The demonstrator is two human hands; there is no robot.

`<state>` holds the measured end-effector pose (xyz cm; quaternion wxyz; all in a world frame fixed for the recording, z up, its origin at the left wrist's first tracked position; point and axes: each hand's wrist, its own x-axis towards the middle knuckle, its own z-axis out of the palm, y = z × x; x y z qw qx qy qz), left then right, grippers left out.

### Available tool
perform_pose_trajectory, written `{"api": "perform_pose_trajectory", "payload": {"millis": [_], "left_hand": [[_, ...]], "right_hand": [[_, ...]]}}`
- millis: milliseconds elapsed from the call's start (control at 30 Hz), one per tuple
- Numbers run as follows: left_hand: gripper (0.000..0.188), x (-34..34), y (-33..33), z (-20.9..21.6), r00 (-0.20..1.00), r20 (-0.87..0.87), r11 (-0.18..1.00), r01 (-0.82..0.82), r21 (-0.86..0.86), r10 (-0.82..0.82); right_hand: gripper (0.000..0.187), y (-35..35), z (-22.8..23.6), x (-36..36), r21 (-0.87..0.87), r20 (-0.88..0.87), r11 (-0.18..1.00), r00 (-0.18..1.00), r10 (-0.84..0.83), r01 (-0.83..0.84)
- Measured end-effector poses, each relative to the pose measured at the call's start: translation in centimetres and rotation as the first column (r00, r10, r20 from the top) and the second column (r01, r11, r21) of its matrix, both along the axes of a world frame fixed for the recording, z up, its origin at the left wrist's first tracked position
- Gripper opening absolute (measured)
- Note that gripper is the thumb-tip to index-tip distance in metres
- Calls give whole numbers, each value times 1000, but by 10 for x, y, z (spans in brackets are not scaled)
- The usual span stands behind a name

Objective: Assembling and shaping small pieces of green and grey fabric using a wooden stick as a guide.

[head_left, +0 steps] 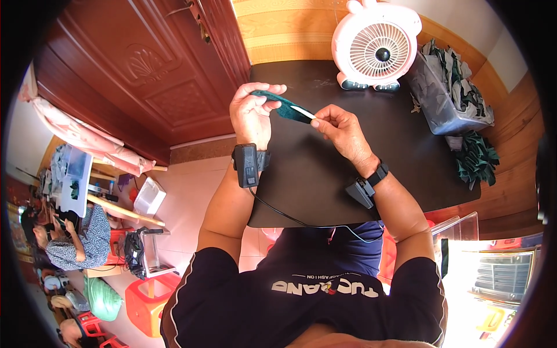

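Over the far part of the dark table [325, 174], my left hand [252, 113] pinches one end of a narrow dark green cloth piece [285, 109] between thumb and fingers. The cloth stretches across to my right hand [343, 132], whose thumb and forefinger are closed at its other end. A slim white stick-like piece [301, 111] lies along the cloth and runs into that right-hand pinch. Whether it is a tool or a strip, I cannot tell. Both hands are raised above the tabletop.
A pink fan [377, 49] stands at the back edge. To its right, a clear plastic bin [441, 104] holds grey and green cloth pieces, with a green cloth bundle [477, 159] beside it. A cable [278, 210] crosses the near edge. Another person [81, 240] sits far left.
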<state>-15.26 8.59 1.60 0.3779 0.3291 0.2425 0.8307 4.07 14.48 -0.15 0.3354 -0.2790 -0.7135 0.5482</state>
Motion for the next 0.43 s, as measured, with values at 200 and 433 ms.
{"api": "perform_pose_trajectory", "payload": {"millis": [200,433], "left_hand": [[26,9,-1,5,997,-67,991,34,-126,-43],[26,9,-1,3,986,-123,980,86,-181,-109]], "right_hand": [[9,-1,-1,1,-55,-72,998,997,19,-23],[17,1,9,8,-197,6,960,979,202,-196]]}}
